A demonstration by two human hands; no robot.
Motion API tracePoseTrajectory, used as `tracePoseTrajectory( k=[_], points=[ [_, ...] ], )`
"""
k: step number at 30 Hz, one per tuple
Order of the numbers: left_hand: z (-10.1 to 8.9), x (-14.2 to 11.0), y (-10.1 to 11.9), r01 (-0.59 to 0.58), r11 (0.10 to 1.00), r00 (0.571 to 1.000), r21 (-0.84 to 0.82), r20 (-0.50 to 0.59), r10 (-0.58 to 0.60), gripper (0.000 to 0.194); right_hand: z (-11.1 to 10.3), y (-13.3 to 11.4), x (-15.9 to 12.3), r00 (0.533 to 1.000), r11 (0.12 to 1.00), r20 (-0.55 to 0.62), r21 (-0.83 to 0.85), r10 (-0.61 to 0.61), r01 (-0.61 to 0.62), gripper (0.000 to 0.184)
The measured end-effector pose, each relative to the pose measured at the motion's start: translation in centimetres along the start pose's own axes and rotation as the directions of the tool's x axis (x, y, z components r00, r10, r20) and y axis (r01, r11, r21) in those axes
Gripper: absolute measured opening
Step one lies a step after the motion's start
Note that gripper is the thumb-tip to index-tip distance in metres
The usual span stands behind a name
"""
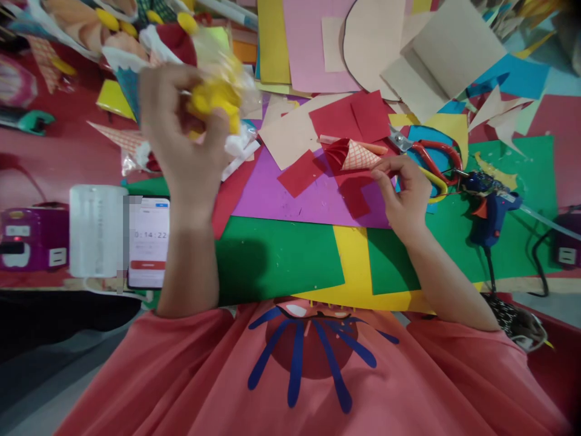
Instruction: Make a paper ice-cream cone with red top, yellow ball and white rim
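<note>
My left hand (181, 130) is raised over the table's left part, its fingers closed on a clear plastic bag of yellow pom-poms (218, 91); the bag is blurred by motion. My right hand (403, 191) rests on the coloured sheets and pinches the edge of a small paper cone (356, 154), red inside with a checked beige wrap. The cone lies on a red paper square above a purple sheet (281, 200).
Red-handled scissors (431, 157) and a blue glue gun (490, 209) lie right of the cone. A phone showing a timer (149, 239) and a white cup (95, 230) stand at the left. Green (272, 260), yellow and pink sheets cover the table; finished cones pile at back left.
</note>
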State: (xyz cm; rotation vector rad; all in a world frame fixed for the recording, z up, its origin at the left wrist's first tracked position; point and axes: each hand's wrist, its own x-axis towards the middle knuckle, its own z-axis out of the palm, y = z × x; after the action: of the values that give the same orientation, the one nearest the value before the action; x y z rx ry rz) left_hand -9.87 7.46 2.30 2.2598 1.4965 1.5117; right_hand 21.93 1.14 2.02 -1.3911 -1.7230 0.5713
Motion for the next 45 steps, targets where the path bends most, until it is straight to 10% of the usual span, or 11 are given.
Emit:
tracePoseTrajectory(
  k=[3,5,9,18,45],
  points=[
    [2.2,-1.8,4.0,0.199,0.9,0.949,-0.388,0.304,-0.079,0.036,0.3,-0.8,-0.5,0.998,0.999,0.069,0.047,0.004,-0.007,0.022],
    [3.7,-3.1,6.4,0.41,0.798,0.831,-0.442,0.542,-0.127,0.036,0.5,-1.3,-0.8,0.99,0.992,0.136,0.117,0.036,-0.052,0.034],
    [5.0,-4.9,8.3,0.529,0.759,0.738,-0.381,0.647,-0.19,0.043,1.0,-1.8,-1.3,0.952,0.943,0.273,0.259,0.136,-0.209,0.042],
    [5.1,-5.4,7.6,0.257,0.918,0.866,-0.301,0.494,-0.081,0.054,1.9,-1.9,-1.7,0.921,0.83,0.337,0.443,0.197,-0.339,0.028],
    [4.6,-5.8,8.6,0.142,0.909,0.925,-0.392,0.378,0.018,0.021,1.6,-1.5,-2.1,0.955,0.956,0.284,0.25,0.081,-0.155,0.028]
  ],
)
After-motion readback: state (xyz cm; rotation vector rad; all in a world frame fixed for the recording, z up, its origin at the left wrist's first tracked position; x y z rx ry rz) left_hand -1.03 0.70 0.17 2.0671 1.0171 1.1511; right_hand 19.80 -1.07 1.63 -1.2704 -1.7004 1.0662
